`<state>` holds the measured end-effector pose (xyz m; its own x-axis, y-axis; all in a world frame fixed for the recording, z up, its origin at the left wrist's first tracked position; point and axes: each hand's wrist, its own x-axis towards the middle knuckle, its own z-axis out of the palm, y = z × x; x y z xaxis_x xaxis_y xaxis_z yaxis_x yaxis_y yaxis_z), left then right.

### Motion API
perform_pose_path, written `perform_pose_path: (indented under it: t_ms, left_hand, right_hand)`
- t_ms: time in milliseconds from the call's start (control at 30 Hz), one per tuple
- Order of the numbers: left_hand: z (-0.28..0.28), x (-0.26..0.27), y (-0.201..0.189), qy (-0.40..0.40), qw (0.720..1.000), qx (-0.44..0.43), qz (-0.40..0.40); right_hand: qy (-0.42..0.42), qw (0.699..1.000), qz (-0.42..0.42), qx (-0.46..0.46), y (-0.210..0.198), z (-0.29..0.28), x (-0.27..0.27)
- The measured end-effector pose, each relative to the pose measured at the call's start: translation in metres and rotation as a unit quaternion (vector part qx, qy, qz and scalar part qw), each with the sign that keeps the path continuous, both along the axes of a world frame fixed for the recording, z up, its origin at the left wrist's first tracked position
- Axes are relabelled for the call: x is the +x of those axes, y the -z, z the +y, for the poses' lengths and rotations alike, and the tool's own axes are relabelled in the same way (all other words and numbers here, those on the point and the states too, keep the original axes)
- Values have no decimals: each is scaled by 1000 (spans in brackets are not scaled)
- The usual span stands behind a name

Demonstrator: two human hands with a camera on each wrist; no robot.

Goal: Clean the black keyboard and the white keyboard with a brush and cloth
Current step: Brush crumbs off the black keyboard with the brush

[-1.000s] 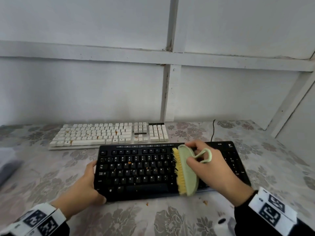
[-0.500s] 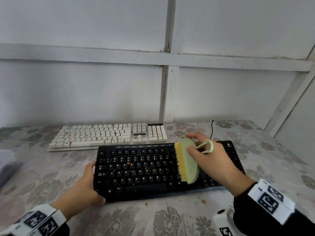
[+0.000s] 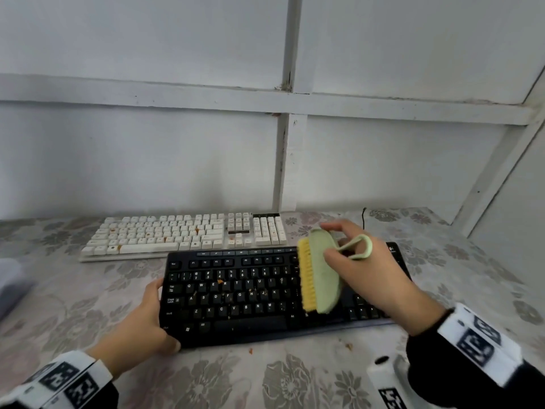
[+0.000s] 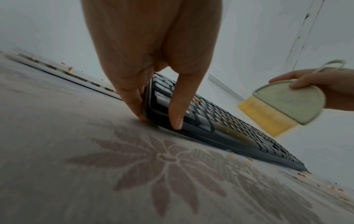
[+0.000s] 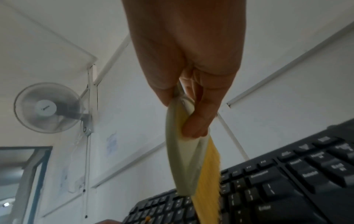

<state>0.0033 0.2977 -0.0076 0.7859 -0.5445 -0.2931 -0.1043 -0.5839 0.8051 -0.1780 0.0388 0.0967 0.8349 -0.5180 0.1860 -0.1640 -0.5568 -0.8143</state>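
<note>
A black keyboard (image 3: 236, 293) lies on the table in front of me, with orange crumbs on its keys. My left hand (image 3: 147, 326) holds its near left corner, thumb on the top edge (image 4: 175, 109), fingers against the side. My right hand (image 3: 368, 270) grips a pale green brush (image 3: 323, 270) with yellow bristles (image 3: 306, 278), lifted just above the right half of the black keyboard (image 5: 287, 189), bristles pointing left. The brush (image 4: 287, 104) hangs clear of the keys in the left wrist view. A white keyboard (image 3: 182, 234) with orange stains lies behind, near the wall.
The table wears a grey flowered cloth (image 3: 295, 385) with orange crumbs (image 3: 349, 346) by the black keyboard's front edge. A grey cloth (image 3: 11, 284) lies at the left edge. A white wall with beams (image 3: 289, 160) stands close behind. A fan (image 5: 47, 107) hangs on the wall.
My right hand has lifted the brush up off the keys and drawn it slightly back toward the keyboard's far edge. The left hand has stayed on the keyboard's corner.
</note>
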Motion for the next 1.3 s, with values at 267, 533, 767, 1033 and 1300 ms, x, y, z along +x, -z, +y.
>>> perform_pose_path:
  t_ms: [267,533,767,1033,1300]
  left_hand:
    - [-1,-1,-2,6,1000,3,-6]
    - [0,-1,-3,3,1000,6,-9]
    - [0,0,0,5,1000,7,-8]
    - [1,1,1,5,1000,7,-14]
    - [1,3,4,6,1000,-9,-10]
  right_hand:
    - [-24,998,51,-18,20,11,11]
    - [-56,993,102,28,7,14,-4]
    - [0,1000,-8,-6,-1,5,25]
    - [-64,995,82,1,30,18,-5]
    - [-8,1000,14,11,1,10,9]
